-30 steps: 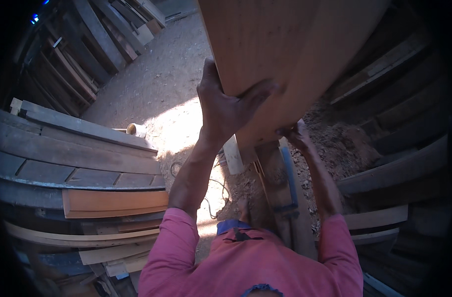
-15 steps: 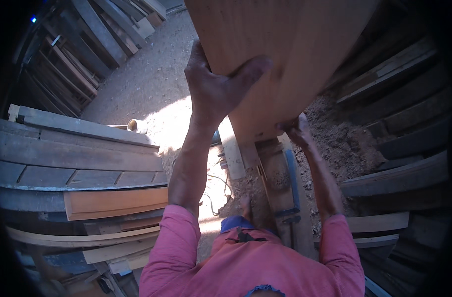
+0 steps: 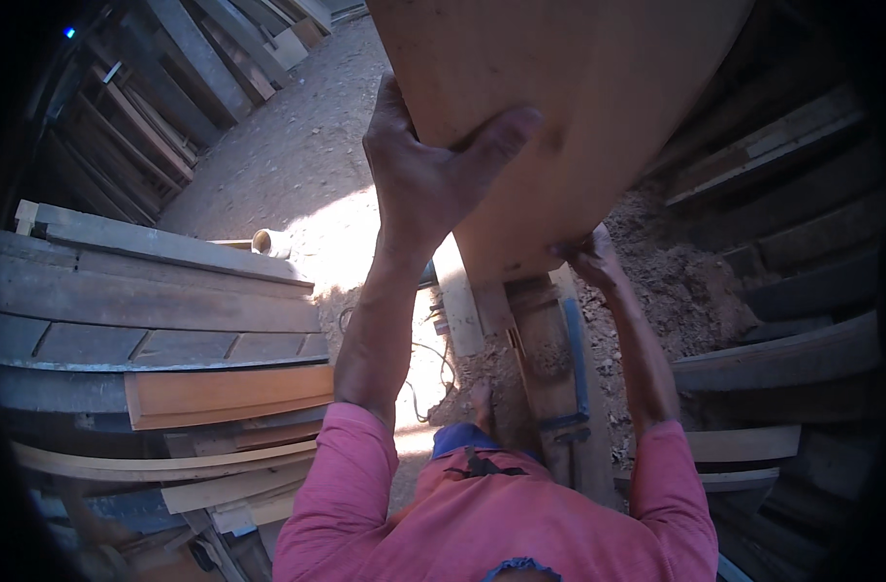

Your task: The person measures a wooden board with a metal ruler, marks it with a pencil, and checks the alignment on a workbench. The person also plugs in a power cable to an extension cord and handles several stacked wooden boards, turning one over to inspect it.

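A wide, smooth wooden board [image 3: 579, 107] is held up in front of me, its far end running out of the top of the view. My left hand [image 3: 428, 170] grips its left edge, thumb laid across the near face and fingers hidden behind. Low on the right side, my right hand [image 3: 593, 257] pinches the board's bottom corner. Beneath the board's lower end is a wooden workbench [image 3: 545, 359] with a blue metal bar clamp [image 3: 577, 359] along its right side.
Planks are stacked to my left, among them an orange-brown panel [image 3: 229, 396]. More timber [image 3: 773, 155] lies on the right beside a heap of wood shavings [image 3: 666, 281]. A pale cylindrical container [image 3: 268, 242] and a cable [image 3: 448, 373] are on the sunlit floor.
The board and both hands have shifted very slightly to the right in view, and the board's lower end sits a little differently over the bench. Both grips stay the same.
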